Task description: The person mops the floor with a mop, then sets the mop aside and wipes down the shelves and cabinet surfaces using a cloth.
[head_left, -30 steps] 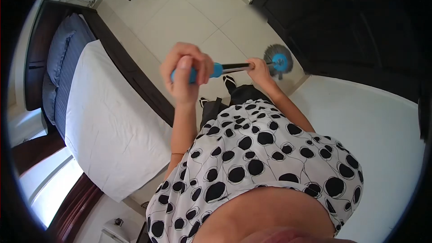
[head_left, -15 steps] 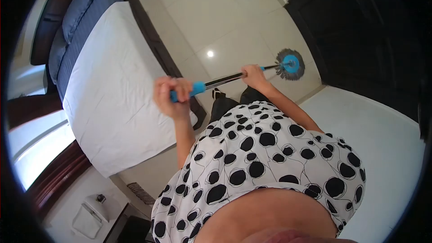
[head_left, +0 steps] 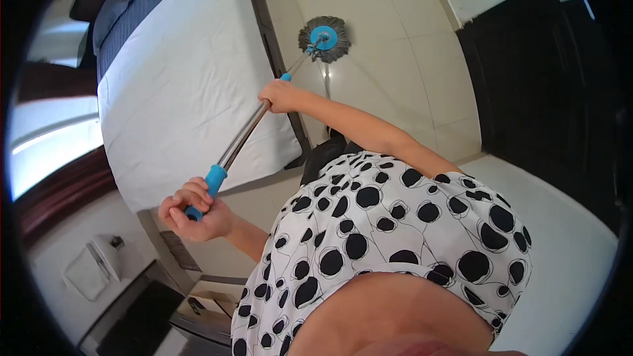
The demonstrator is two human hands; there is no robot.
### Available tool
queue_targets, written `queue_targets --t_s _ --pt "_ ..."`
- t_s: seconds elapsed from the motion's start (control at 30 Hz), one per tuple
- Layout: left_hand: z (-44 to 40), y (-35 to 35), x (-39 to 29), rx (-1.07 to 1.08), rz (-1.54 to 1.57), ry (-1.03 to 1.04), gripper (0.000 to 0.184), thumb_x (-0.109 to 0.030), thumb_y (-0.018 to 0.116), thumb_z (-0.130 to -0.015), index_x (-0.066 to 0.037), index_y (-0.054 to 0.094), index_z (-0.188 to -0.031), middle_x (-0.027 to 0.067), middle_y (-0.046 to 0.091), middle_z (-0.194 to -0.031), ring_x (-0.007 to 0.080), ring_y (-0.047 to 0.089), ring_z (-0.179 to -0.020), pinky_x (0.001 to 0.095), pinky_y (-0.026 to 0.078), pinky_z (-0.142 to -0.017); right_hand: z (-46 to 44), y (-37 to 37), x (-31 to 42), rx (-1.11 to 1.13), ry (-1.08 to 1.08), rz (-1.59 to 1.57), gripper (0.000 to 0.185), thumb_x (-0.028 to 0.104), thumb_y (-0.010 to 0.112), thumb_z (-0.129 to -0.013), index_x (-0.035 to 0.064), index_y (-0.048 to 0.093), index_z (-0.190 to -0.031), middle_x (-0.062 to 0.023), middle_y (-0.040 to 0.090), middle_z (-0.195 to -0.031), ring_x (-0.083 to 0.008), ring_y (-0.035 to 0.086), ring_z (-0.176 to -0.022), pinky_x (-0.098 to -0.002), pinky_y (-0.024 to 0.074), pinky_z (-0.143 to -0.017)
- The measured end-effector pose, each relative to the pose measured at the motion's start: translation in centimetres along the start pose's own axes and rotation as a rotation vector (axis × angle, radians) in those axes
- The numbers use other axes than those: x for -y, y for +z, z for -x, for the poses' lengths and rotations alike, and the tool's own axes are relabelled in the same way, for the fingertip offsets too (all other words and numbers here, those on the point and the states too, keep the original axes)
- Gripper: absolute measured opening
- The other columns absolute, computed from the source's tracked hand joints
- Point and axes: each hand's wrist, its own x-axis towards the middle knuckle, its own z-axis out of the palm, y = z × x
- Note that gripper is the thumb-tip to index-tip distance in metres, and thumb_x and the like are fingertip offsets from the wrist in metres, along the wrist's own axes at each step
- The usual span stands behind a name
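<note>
Slanting across the view, the mop [head_left: 245, 133] runs from the left hand [head_left: 212, 221], low and near the body, up and to the right, out past the right hand [head_left: 282, 97] to a round mop head [head_left: 323, 38]. The left fingers are curled around the blue grip [head_left: 215, 179] at the near end of the pole, and the dark-centred end of that grip shows between them and the palm. The right fingers are closed round the metal shaft farther along, just short of a blue collar [head_left: 285, 77]; how firmly either hand squeezes cannot be told. Of the two, the right hand is clearly nearer the mop head, which lies ahead of its knuckles and a little to the right, in line with the pole's long axis. The left hand sits at the opposite end, so the hands are well apart, with bare shaft between them. Grey strands fan out around the blue disc, apparently resting on the pale tiled floor [head_left: 395, 59]; they lie just beside the dark bed frame [head_left: 267, 32], and whether any strand touches it cannot be made out. Seen from above, the shaft crosses in front of the white sheet [head_left: 191, 79] on the bed. The dark door [head_left: 541, 85] stands well off to the right, apart from the strands.
</note>
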Motion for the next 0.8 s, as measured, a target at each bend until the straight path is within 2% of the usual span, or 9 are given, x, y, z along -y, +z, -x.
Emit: queue_targets --t_s 0.13,0.23,0.3,0.5,0.6,0.67,0.7,0.77,0.8 --pt "0.3 -0.5 1.5 -0.039 0.083 0.028 0.018 -0.017 0.033 -0.086 -0.005 0.046 -0.084 0.0026 0.034 -0.044 0.0112 0.031 -0.037 0.0301 0.036 -0.047 -1.5 -0.6 -0.6 0.069 -0.059 0.083 0.005 0.013 0.060 -0.061 0.0096 0.056 -0.062 -0.0118 0.059 -0.066 -0.0323 0.058 -0.067 -0.0424 0.0457 -0.060" --pt "0.1 0.6 2.8 -0.016 0.122 -0.006 0.019 -0.016 0.031 -0.085 -0.005 0.046 -0.085 0.0023 0.034 -0.045 0.0112 0.032 -0.038 0.0306 0.036 -0.047 -1.7 -2.0 -2.1 0.134 0.017 0.133 0.007 0.015 0.058 -0.062 0.0095 0.057 -0.066 -0.0123 0.058 -0.068 -0.0331 0.058 -0.070 -0.0439 0.0455 -0.062" --pt "0.6 1.7 3.4 -0.012 0.135 -0.046 0.020 -0.017 0.032 -0.085 -0.005 0.048 -0.085 0.0015 0.034 -0.045 0.0110 0.032 -0.040 0.0308 0.035 -0.048 -0.9 -2.8 -3.6 0.049 0.009 0.148 0.008 0.014 0.059 -0.061 0.0092 0.057 -0.068 -0.0126 0.058 -0.069 -0.0336 0.057 -0.071 -0.0438 0.0454 -0.062" --pt "2.0 4.2 5.5 0.130 0.259 -0.181 0.022 -0.014 0.028 -0.085 -0.001 0.046 -0.085 0.0018 0.034 -0.044 0.0119 0.033 -0.039 0.0323 0.037 -0.048 6.1 -5.5 -7.3 -0.026 0.183 0.181 0.012 0.009 0.061 -0.059 0.0060 0.058 -0.070 -0.0141 0.059 -0.070 -0.0349 0.056 -0.072 -0.0438 0.0447 -0.064" --pt "4.5 6.6 6.6 0.238 0.353 -0.304 0.021 -0.012 0.029 -0.085 0.002 0.045 -0.085 0.0023 0.035 -0.045 0.0118 0.035 -0.040 0.0318 0.037 -0.049 12.2 -8.1 -7.3 -0.106 0.314 0.173 0.011 0.006 0.059 -0.058 0.0032 0.057 -0.069 -0.0155 0.057 -0.067 -0.0361 0.055 -0.068 -0.0432 0.0447 -0.062" --pt "5.5 7.5 6.8 0.273 0.389 -0.413 0.019 -0.008 0.033 -0.084 0.004 0.048 -0.081 0.0039 0.039 -0.047 0.0104 0.035 -0.040 0.0269 0.036 -0.044 17.1 -9.0 -7.1 -0.140 0.413 0.154 0.009 0.003 0.056 -0.059 0.0015 0.055 -0.067 -0.0173 0.055 -0.066 -0.0378 0.053 -0.066 -0.0429 0.0435 -0.058" --pt "6.1 7.9 7.2 0.320 0.410 -0.438 0.020 -0.009 0.033 -0.085 0.004 0.047 -0.083 0.0034 0.038 -0.047 0.0113 0.036 -0.040 0.0289 0.037 -0.047 18.3 -9.6 -6.9 -0.143 0.430 0.195 0.008 0.003 0.055 -0.059 0.0005 0.054 -0.066 -0.0185 0.054 -0.065 -0.0389 0.052 -0.064 -0.0427 0.0425 -0.055" --pt "7.3 8.2 7.4 0.407 0.431 -0.470 0.019 -0.009 0.033 -0.086 0.004 0.047 -0.085 0.0029 0.037 -0.047 0.0121 0.036 -0.041 0.0310 0.038 -0.049 20.8 -9.4 -7.2 -0.209 0.457 0.180 0.017 0.009 0.056 -0.072 0.0005 0.046 -0.061 -0.0205 0.047 -0.060 -0.0408 0.046 -0.059 -0.0415 0.0353 -0.049" --pt "7.6 8.4 7.6 0.446 0.437 -0.484 0.019 -0.008 0.033 -0.086 0.004 0.047 -0.085 0.0030 0.037 -0.047 0.0120 0.036 -0.041 0.0310 0.038 -0.049 21.7 -9.5 -7.2 -0.215 0.475 0.189 0.020 0.011 0.056 -0.074 0.0005 0.046 -0.060 -0.0204 0.046 -0.060 -0.0407 0.046 -0.059 -0.0416 0.0352 -0.049"
